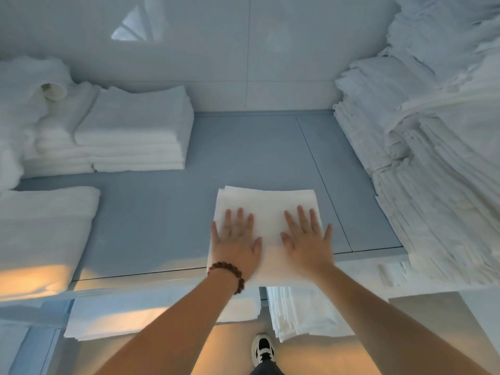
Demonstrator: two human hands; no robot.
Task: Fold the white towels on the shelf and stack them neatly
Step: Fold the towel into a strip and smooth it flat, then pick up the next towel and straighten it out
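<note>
— Head view: where does the folded towel [266,209] lie?

— Lower centre of the frame, flat on the grey-blue shelf [151,217], its near edge reaching the shelf's front lip.

— And the hands?

— Both lie palm-down on it. The left hand [236,243] is spread wide on the towel's left half, fingers fanned, gripping nothing; a brown bead bracelet [228,274] circles that wrist. The right hand [308,239] is spread just as wide on the right half, flat on the cloth, also holding nothing. The thumbs point toward each other with a strip of towel bare between them.

— What else is on the shelf?

— In the upper left, a neat stack of folded towels [135,131], with looser, rumpled ones behind it toward the frame's edge. At the middle left, a large folded towel [46,234] catches warm orange light on its near edge. Along the right side rises a tall pile of thin white linen [422,163] (its layers uneven, leaning).

— Below the shelf?

— More folded white cloth on a lower level, and at bottom centre one black-and-white shoe [263,349] on the floor.
</note>
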